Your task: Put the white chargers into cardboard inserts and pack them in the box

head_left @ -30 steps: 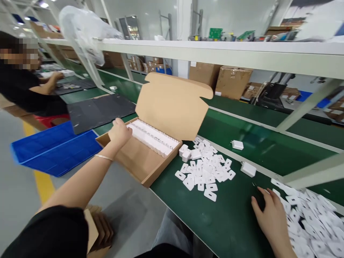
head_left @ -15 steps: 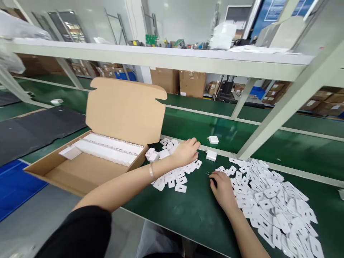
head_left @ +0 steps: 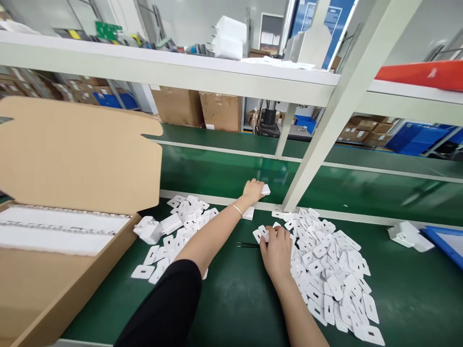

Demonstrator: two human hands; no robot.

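My left hand reaches far across the green bench and closes on a white charger block at the edge of the conveyor. A second white charger lies just under my left wrist. My right hand rests palm down on the near edge of a big pile of flat white plastic tabs, fingers touching a tab. Black tweezers lie on the mat just left of that hand. A smaller heap of tabs lies left of my left arm.
An open cardboard box with rows of white parts and a raised lid stands at the left. A slanted white frame post rises behind the pile. White chargers and a blue tray lie at the right.
My view has swung right. My left hand left the box, crossed the small heap and now grips a charger on the far side. My right hand slid onto the big pile.
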